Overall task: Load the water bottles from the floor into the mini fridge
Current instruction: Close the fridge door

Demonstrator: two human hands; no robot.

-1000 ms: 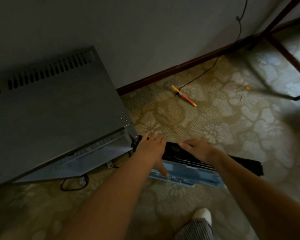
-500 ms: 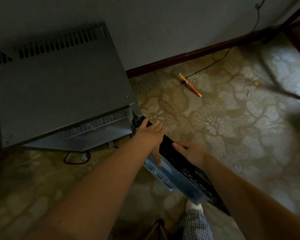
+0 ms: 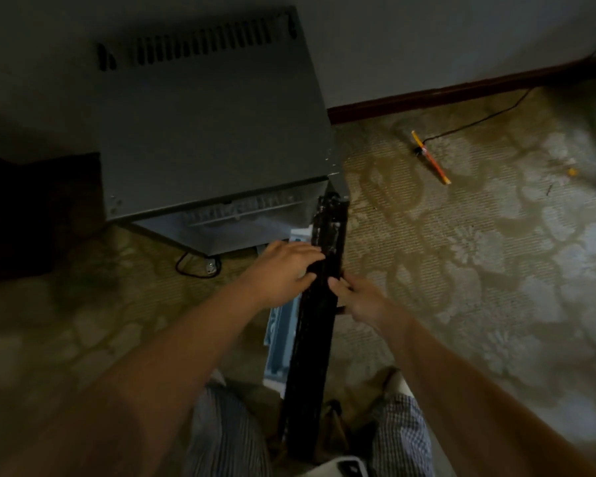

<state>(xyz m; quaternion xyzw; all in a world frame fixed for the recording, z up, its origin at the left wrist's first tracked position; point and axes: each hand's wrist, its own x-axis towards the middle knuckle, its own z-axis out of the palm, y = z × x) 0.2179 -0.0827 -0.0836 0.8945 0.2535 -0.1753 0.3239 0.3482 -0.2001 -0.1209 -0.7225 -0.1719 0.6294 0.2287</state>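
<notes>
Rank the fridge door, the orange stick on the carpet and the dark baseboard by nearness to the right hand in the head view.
1. Fridge door: under the right hand, which grips its edge.
2. Orange stick: on the carpet, up and right of the hand.
3. Dark baseboard: along the wall, beyond the stick.

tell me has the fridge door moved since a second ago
Yes. The fridge door has swung wider on its hinge: it ran roughly parallel to the fridge body's front edge, and now juts straight out, with both hands on it.
</notes>
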